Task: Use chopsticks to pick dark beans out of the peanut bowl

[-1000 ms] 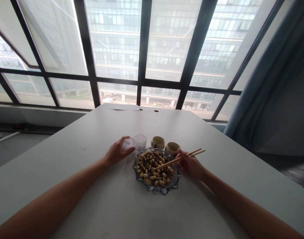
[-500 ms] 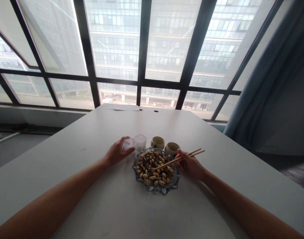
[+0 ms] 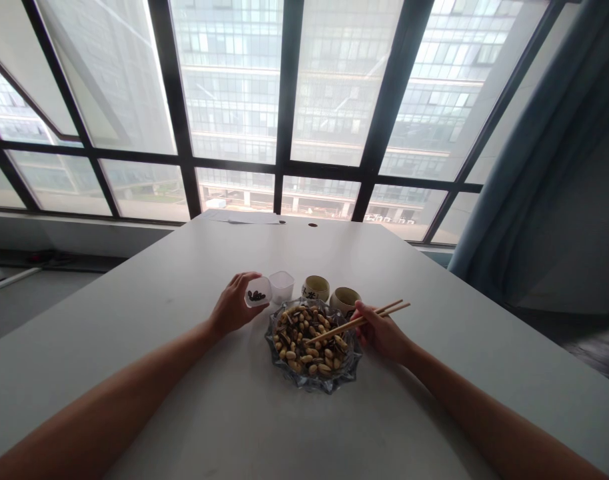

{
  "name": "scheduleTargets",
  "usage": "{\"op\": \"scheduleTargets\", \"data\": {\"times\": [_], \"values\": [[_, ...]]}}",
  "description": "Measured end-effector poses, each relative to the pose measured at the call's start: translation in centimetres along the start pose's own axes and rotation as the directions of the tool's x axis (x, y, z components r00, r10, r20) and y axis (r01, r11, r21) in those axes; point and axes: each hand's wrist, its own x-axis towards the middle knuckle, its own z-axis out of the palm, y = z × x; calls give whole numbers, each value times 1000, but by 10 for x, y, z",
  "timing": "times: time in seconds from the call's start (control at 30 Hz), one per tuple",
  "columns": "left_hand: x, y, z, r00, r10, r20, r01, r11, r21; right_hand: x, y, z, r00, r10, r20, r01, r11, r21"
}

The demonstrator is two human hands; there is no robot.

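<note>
My left hand (image 3: 236,303) grips a small clear plastic cup (image 3: 258,283), tilted toward me, with dark seeds (image 3: 256,295) showing inside. Just right of it stands a second clear plastic cup (image 3: 283,287). A scalloped glass bowl (image 3: 312,385) in the middle holds peanuts, pistachios and striped sunflower seeds (image 3: 304,333). My right hand (image 3: 382,331) rests at the bowl's right side, closed on a pair of wooden chopsticks (image 3: 345,325). The chopstick tips reach down among the nuts.
Two small ceramic cups with dark markings stand behind the bowl, the left ceramic cup (image 3: 316,287) and the right ceramic cup (image 3: 345,298). White sheets of paper (image 3: 239,217) lie at the white table's (image 3: 224,400) far edge. A blue curtain (image 3: 514,173) hangs on the right.
My left hand has tipped its plastic cup toward me, and the dark seeds inside now show. The right hand and the chopsticks have hardly moved.
</note>
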Motion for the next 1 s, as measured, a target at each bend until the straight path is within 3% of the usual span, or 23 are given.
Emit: {"op": "scheduleTargets", "data": {"times": [0.1,0.33,0.43,0.57,0.67,0.87,1.0], "values": [[0,2,-1,1000,-26,16,26,1000,8,0,0,0,1000,-3,1,3,1000,0],[1,1,-2,956,-274,106,262,959,108,-1,-1,2,1000,-2,4,2,1000,28],[1,1,-3,960,-264,92,250,958,142,0,-1,2,1000,7,3,-7,1000,29],[9,13,-10,982,-167,89,148,971,190,-1,-2,3,1000,18,7,-18,999,50],[24,27,-14,977,-157,142,126,970,209,-1,-4,3,1000,29,10,-29,997,66],[60,40,-3,886,-272,377,182,949,256,-2,-6,1,1000,20,4,-20,997,79],[72,42,6,837,-340,429,251,935,250,-3,-8,3,1000,16,0,-16,997,81]]}}
